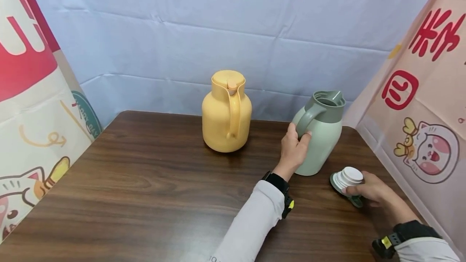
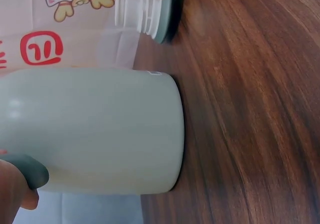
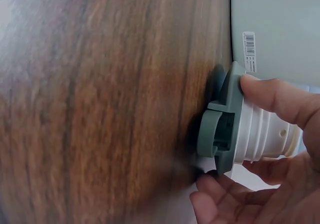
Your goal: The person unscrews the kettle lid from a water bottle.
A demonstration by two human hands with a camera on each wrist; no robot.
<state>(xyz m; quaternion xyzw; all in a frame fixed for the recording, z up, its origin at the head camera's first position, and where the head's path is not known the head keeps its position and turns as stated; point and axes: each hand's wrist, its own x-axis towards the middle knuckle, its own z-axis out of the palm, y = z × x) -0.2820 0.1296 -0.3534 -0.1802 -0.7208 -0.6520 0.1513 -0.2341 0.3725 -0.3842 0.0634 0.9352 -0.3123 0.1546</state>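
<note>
Clearly uncovered at its mouth, the pale green thermos jug [image 1: 322,146] stands on the wood-grain tabletop [image 1: 145,181] and serves as the landmark for everything else. On its left side, the left hand [image 1: 294,147] has its fingers wrapped round the lower part of the dark green loop handle [image 1: 308,117], the thumb lying toward the wearer. Just beside the jug, to its right and nearer the wearer, is its screw-in stopper lid [image 1: 348,178], inverted, with the white threaded plug uppermost and the green rim and lever underneath; whether it rests on the wood or hangs slightly above cannot be told. The right hand [image 1: 372,189] pinches this lid from its right, thumb on one side and fingers on the other, spread only as wide as the plug. Well apart to the jug's left stands a yellow thermos jug [image 1: 225,120] with its lid on. Probably the green body is stiff, smooth and rather slippery, moderately heavy and perhaps fragile inside, so the loop handle looks the surest hold. The lid should be light and rigid; its ridged plug and the rim's edge seem to offer the best purchase.
</note>
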